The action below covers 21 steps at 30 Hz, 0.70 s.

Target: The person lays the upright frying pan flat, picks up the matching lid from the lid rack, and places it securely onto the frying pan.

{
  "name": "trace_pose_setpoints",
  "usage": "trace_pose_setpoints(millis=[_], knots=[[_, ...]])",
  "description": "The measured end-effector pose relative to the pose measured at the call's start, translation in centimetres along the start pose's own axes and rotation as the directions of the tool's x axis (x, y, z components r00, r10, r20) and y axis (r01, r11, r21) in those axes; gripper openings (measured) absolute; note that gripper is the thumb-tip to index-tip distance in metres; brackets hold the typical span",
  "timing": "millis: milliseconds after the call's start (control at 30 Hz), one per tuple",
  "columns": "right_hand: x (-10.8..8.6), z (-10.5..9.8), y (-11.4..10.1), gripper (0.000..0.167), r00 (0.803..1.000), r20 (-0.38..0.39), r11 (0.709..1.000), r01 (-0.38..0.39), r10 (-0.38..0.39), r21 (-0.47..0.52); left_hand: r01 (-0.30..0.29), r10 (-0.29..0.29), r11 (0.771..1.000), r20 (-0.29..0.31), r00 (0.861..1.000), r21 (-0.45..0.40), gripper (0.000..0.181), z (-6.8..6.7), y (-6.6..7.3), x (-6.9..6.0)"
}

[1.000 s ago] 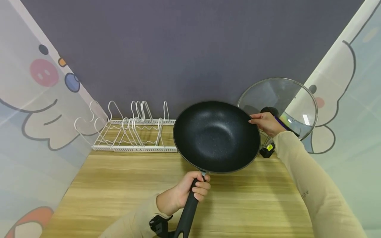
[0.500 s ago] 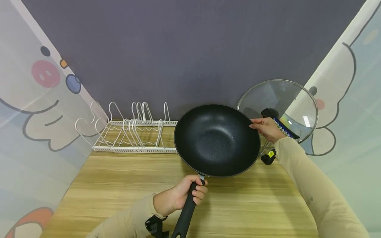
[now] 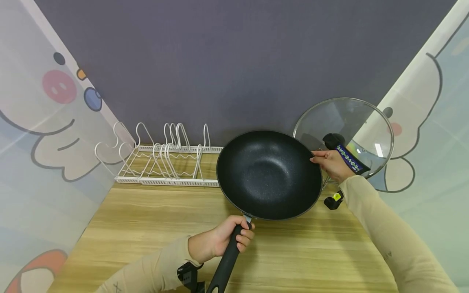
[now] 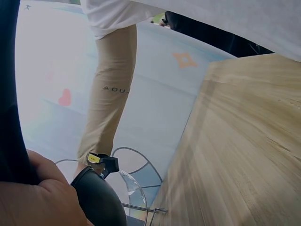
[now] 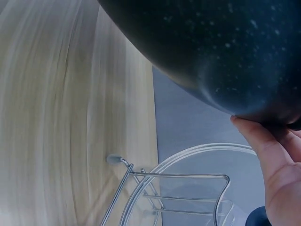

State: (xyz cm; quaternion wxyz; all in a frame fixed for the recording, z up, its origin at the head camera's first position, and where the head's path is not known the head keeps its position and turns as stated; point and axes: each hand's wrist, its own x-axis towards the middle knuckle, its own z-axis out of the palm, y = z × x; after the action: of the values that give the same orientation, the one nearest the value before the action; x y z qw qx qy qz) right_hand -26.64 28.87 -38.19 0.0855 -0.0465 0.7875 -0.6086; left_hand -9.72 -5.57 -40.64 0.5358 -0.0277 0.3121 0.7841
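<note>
A black wok (image 3: 269,175) is held above the wooden table in the head view, its dark inside facing me. My left hand (image 3: 227,238) grips its black handle (image 3: 229,256) near the metal joint. On the far right of the rim, my right hand (image 3: 331,162) pinches the edge between thumb and fingers. The right wrist view shows the speckled underside of the wok (image 5: 221,52), with the right hand (image 5: 277,160) at its edge. In the left wrist view the left hand (image 4: 42,197) is wrapped round the handle (image 4: 9,103).
A white wire rack (image 3: 165,162) stands at the back left, against the grey wall (image 3: 238,61). Behind my right hand leans a glass lid (image 3: 351,118) with a black knob (image 3: 333,140). It stands by a metal wire stand (image 5: 188,176). Printed cloth hangs on both sides.
The wok has come slightly toward me, and its handle end has swung a little left with my left hand. My right hand has stayed at the rim. The view has shifted slightly.
</note>
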Motion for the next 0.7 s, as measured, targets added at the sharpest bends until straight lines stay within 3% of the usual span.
trace_pose_setpoints(millis=[100, 300, 567, 700], knots=[[-0.12, 0.07, 0.13, 0.025, 1.0, 0.0, 1.0, 0.012, -0.012, 0.02, 0.002, -0.002, 1.0, -0.002, 1.0, 0.013, 0.014, -0.08, 0.06, -0.08], [-0.23, 0.25, 0.22, 0.038, 1.0, 0.007, 1.0, 0.01, -0.01, 0.01, 0.006, -0.004, 0.999, -0.031, 1.0, 0.041, 0.012, -0.22, 0.13, -0.28], [-0.34, 0.59, 0.35, 0.019, 0.999, 0.005, 0.995, 0.032, -0.033, 0.095, 0.034, -0.024, 0.993, -0.084, 0.996, 0.113, 0.012, -0.31, 0.24, -0.49], [-0.46, 0.78, 0.62, 0.019, 0.998, 0.002, 0.989, 0.06, -0.06, 0.137, 0.034, -0.02, 0.99, -0.105, 0.994, 0.137, 0.011, -0.49, 0.36, -0.56]])
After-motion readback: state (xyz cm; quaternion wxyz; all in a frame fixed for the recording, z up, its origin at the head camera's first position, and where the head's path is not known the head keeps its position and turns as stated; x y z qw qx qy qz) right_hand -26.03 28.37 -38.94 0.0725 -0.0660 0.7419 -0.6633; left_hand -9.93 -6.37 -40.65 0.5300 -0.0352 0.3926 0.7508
